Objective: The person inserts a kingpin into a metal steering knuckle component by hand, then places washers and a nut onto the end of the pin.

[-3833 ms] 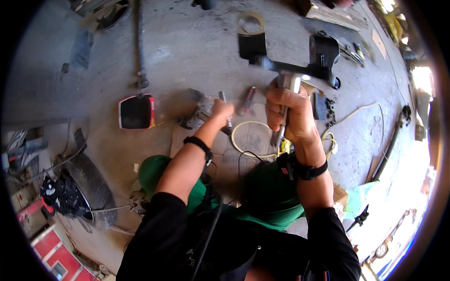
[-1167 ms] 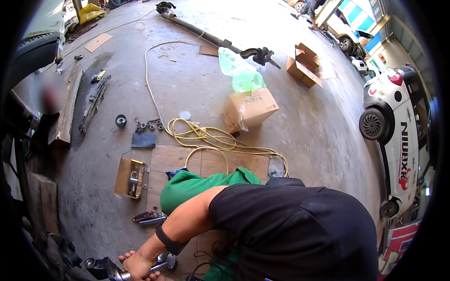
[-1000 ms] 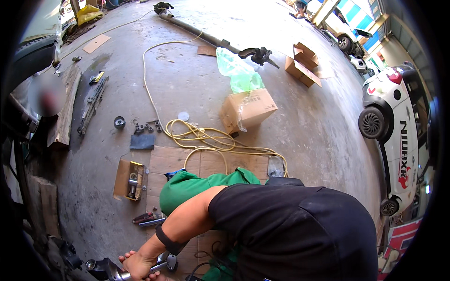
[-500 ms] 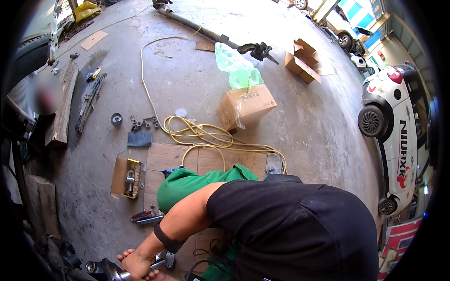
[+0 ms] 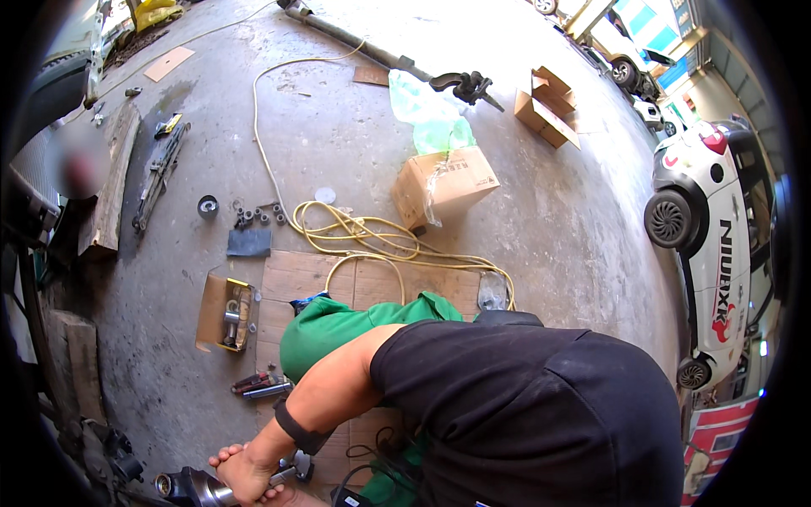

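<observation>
My right hand (image 5: 245, 475) is at the lower left, wrapped round a shiny metal shaft (image 5: 225, 497), a dark band on its wrist. The shaft runs into a dark, thick part with a round open end (image 5: 166, 484). My left hand (image 5: 291, 498) shows only partly at the bottom edge, its fingers curled over a bright metal bar (image 5: 280, 477) beside my right hand. A round-ended metal piece (image 5: 302, 465) sits at the bar's far end. How the bar and shaft join is hidden under my hands. Several hand tools (image 5: 262, 386) lie near my right forearm.
An open carton (image 5: 214, 314) holds metal parts. Beyond it are a dark pad (image 5: 249, 243), several sockets (image 5: 253, 216) and a coiled yellow hose (image 5: 363, 237). Flattened cardboard (image 5: 296, 275) lies under my green-clad leg. A closed carton (image 5: 448, 188) and a long metal shaft (image 5: 355, 42) lie farther off.
The view has shifted slightly. Both hands keep their grip in nearly the same place; the shaft and the dark part look about the same.
</observation>
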`<state>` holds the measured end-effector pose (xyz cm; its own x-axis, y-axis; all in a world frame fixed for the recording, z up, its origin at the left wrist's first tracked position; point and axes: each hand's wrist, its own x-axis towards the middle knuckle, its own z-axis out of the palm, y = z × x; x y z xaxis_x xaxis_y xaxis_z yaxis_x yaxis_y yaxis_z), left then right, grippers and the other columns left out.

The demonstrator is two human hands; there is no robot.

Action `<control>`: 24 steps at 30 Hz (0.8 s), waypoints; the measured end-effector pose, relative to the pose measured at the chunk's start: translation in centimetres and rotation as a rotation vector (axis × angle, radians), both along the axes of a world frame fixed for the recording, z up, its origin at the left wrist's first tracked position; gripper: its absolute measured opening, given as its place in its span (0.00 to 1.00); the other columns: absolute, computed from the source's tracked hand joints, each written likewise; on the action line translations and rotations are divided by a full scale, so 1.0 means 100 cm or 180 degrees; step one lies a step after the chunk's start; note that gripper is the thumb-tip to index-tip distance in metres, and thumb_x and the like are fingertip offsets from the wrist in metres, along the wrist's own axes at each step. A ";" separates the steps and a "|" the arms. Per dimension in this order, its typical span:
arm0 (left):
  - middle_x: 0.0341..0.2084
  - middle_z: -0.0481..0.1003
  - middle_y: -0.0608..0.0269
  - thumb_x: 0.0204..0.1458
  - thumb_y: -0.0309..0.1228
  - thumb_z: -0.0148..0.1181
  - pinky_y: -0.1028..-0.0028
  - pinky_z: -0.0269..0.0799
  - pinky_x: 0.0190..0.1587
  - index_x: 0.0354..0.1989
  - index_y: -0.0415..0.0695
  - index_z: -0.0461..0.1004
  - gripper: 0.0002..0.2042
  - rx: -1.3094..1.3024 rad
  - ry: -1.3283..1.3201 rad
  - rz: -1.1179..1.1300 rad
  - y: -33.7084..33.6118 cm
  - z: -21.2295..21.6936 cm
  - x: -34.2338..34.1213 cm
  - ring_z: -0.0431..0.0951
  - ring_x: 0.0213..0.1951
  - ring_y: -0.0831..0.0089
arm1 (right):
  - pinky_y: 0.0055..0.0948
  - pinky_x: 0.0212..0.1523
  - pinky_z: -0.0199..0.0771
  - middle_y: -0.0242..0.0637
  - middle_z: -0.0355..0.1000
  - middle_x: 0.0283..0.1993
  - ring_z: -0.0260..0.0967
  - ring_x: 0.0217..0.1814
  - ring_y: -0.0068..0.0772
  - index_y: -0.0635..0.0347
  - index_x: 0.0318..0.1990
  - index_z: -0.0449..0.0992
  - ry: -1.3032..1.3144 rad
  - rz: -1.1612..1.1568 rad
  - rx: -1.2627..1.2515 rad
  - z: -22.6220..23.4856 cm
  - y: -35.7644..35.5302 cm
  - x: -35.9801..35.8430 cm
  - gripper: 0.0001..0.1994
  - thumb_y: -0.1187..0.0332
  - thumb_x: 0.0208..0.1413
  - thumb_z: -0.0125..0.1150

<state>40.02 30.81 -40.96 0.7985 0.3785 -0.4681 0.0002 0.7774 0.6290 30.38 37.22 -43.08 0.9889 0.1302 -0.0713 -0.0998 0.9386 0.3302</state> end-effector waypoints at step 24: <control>0.46 0.70 0.42 0.59 0.50 0.45 0.57 0.75 0.50 0.51 0.35 0.67 0.27 -0.0322 -0.0347 0.0502 0.011 0.021 -0.056 0.71 0.51 0.48 | 0.39 0.58 0.63 0.32 0.68 0.42 0.65 0.50 0.33 0.53 0.40 0.69 -0.0884 0.2844 -0.2593 0.080 -0.096 0.086 0.22 0.62 0.36 0.72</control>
